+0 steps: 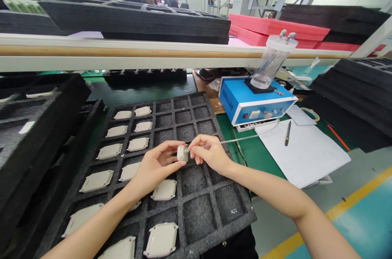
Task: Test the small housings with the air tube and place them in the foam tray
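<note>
Between the thumb and fingers of my left hand (159, 161) is a small cream plastic housing (183, 153), held above the foam tray. My right hand (211, 152) pinches the end of a clear thin tube (245, 138), its tip at the right side of the housing. Whether the tip touches the housing I cannot tell. The tube runs right to a blue box (260, 106) with knobs and a red switch. Below my hands lies a black foam tray (199, 193) with square compartments. Cream housings (161, 239) sit in several left and middle compartments.
A clear cylinder (271, 65) stands on the blue box. Right of it lie white paper (306, 153) and a pen (288, 133). Stacked foam trays (45, 120) rise at the left, others (361, 87) at the right. A shelf (122, 61) crosses behind, holding black and red foam (275, 26).
</note>
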Action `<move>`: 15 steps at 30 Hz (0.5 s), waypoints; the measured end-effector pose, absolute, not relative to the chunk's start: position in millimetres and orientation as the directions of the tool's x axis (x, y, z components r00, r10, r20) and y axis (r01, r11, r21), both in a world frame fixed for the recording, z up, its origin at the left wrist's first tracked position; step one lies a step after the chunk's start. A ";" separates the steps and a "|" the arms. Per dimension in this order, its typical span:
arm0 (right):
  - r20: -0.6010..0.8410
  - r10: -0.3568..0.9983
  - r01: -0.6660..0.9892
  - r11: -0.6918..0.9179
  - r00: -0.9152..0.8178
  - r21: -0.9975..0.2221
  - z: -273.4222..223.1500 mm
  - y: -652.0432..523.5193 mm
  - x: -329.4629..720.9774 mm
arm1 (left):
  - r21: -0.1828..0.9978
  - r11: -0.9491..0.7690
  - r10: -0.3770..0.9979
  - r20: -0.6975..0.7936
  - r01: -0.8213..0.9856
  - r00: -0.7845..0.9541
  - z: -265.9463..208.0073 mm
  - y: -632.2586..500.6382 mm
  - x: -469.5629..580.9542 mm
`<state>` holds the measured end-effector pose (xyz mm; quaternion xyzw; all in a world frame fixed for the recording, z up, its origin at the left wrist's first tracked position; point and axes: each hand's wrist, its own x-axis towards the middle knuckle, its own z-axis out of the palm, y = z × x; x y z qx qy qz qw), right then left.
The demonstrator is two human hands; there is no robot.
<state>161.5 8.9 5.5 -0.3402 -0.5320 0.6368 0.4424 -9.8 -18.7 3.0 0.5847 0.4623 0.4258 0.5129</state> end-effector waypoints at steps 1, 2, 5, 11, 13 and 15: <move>0.038 0.926 -0.201 -0.042 -0.377 -0.979 5.5 9.0 161.5 | 0.993 -0.046 0.977 0.023 0.104 0.211 3.4 -18.7 -9.6; 0.039 0.925 -0.201 -0.040 -0.377 -0.979 5.5 9.0 161.4 | 0.993 -0.045 0.977 0.022 0.105 0.212 3.8 -18.7 -9.4; 0.041 0.924 -0.202 -0.040 -0.380 -0.979 5.6 9.0 161.4 | 0.993 -0.042 0.977 0.018 0.110 0.212 4.6 -18.8 -8.9; 0.038 0.924 -0.195 -0.040 -0.379 -0.980 5.6 8.8 161.8 | 0.990 -0.050 0.979 0.023 0.132 0.203 4.6 -19.2 -8.9; 0.035 0.924 -0.195 -0.043 -0.380 -0.980 5.8 8.8 161.8 | 0.990 -0.048 0.979 0.020 0.135 0.203 5.0 -19.2 -9.0; 0.034 0.924 -0.197 -0.045 -0.382 -0.979 5.9 8.7 161.6 | 0.990 -0.046 0.979 0.018 0.135 0.202 5.6 -19.2 -9.0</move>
